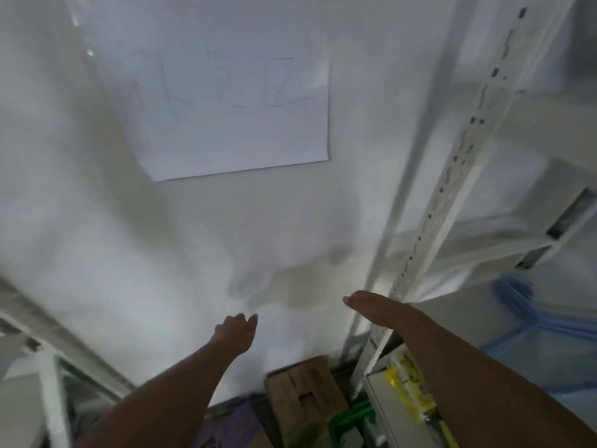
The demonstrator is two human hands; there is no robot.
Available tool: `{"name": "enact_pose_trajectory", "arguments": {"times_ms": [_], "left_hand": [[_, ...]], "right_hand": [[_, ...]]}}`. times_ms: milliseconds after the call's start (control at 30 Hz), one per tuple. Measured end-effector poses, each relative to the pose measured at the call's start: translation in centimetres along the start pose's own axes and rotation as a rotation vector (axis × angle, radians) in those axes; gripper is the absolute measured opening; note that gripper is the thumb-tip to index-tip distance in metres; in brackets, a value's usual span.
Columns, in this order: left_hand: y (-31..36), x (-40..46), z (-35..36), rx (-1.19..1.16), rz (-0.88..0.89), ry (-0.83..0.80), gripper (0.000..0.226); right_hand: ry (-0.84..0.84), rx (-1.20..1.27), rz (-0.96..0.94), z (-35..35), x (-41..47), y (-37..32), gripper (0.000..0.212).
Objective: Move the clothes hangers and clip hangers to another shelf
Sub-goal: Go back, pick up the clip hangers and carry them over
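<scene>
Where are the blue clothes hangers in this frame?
In the head view, the blue clothes hangers lie on a shelf at the far right, behind the white perforated shelf post and beyond the empty right hand.

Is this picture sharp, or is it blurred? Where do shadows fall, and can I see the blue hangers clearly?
Head view: strongly motion-blurred throughout; the left hand and right hand have soft edges, and both cast faint grey shadows on the white wall; the blue hangers at the right edge are smeared, so no count is possible; the wide lens bends the shelf upright.
</scene>
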State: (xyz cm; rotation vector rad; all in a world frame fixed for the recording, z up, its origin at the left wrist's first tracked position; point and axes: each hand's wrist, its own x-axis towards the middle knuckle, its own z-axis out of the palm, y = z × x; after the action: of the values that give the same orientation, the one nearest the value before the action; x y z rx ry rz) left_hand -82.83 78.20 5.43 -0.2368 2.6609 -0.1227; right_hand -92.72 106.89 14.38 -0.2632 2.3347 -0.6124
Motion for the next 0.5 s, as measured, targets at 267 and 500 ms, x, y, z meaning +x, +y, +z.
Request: {"name": "enact_pose_trajectory", "arguments": {"times_ms": [267, 500], "left_hand": [[-10.2, -6.6, 5.5, -0.319, -0.357, -0.007, 0.051], [-14.2, -15.3, 9.0, -0.796, -0.832, 0.070, 0.043]], "right_hand": [[-0.224, -0.236, -0.245, 9.4, 5.5, -14.1, 0.067], [-0.445, -0.505, -0.477, 18.3, 6.5, -24.1, 0.057]]}}
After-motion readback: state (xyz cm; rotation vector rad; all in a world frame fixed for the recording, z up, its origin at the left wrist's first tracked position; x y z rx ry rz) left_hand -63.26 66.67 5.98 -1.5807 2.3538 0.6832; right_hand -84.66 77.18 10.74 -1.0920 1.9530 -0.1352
